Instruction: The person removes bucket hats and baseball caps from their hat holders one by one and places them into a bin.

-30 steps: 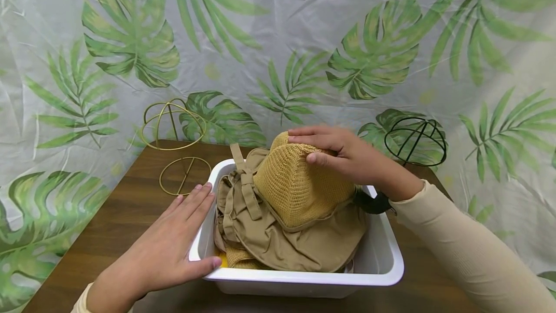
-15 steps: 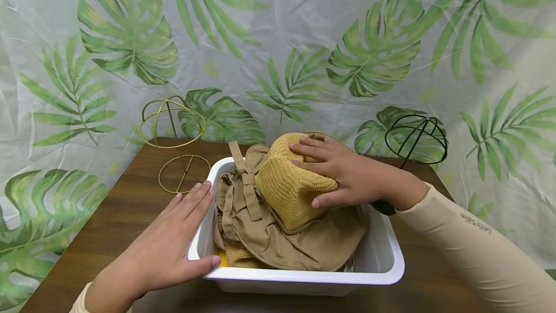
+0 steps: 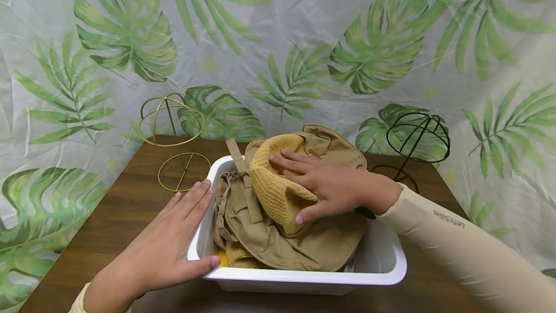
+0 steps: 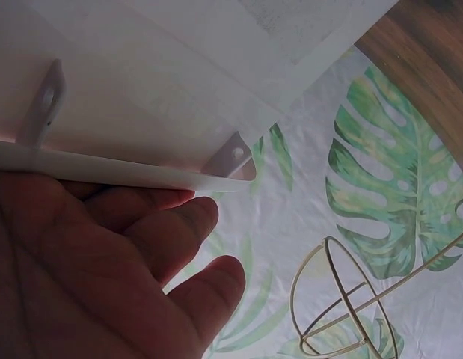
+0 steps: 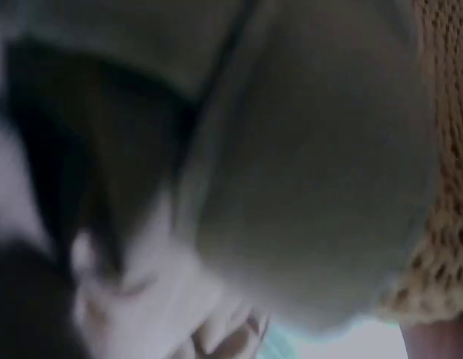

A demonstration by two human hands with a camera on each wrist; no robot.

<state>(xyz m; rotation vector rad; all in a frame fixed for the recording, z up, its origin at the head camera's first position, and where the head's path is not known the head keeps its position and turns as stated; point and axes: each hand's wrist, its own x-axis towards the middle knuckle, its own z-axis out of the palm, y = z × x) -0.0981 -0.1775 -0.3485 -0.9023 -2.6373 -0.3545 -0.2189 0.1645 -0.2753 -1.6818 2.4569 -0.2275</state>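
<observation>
A tan cloth sun hat with a wide brim and straps at its left lies in a white plastic tub. Its mustard knitted crown is dented and sagging. My right hand presses down on that crown with fingers spread and mostly straight. My left hand rests on the tub's left rim, fingers extended. From below, the left wrist view shows these fingers against the rim. Blurred cloth and a strip of knit fill the right wrist view.
A gold wire hat stand stands behind left on the wooden table. At the back right is a black wire stand. A leaf-print cloth hangs behind. More knit and something yellow lie under the hat.
My right hand has moved down and slightly left, pushing in the knitted crown, which was tall and peaked. The brim behind has come into view. My left hand has stayed on the rim.
</observation>
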